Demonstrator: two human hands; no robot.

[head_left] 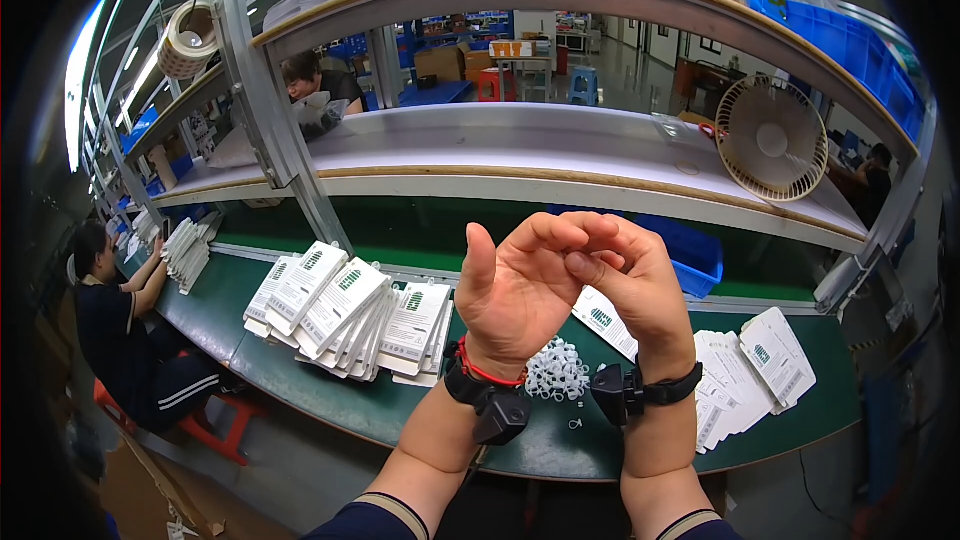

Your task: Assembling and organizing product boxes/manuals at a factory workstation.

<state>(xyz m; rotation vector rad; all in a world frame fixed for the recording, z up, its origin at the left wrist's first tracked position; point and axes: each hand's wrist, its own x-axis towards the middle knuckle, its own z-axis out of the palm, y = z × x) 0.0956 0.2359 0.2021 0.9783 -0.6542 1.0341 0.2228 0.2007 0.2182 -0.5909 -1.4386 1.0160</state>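
Observation:
Both of my hands are raised above the green workbench (300, 395), close together with their fingers overlapping. My left hand (525, 285) is open, its palm showing, the thumb standing apart and the fingers bent toward the right. My right hand (640, 285) is curved, its thumb near the left fingertips and its other fingers partly hidden; no object shows in it. Below and between the wrists lies a heap of small white plastic rings (557, 372). A white printed card (605, 323) lies partly behind my right hand.
Stacks of white cards (345, 310) with green print cover the bench to the left. More cards (740, 375) are fanned out at the right. Behind stands a blue bin (695, 255) under a shelf carrying a round fan (772, 138). A co-worker (110, 310) sits at far left.

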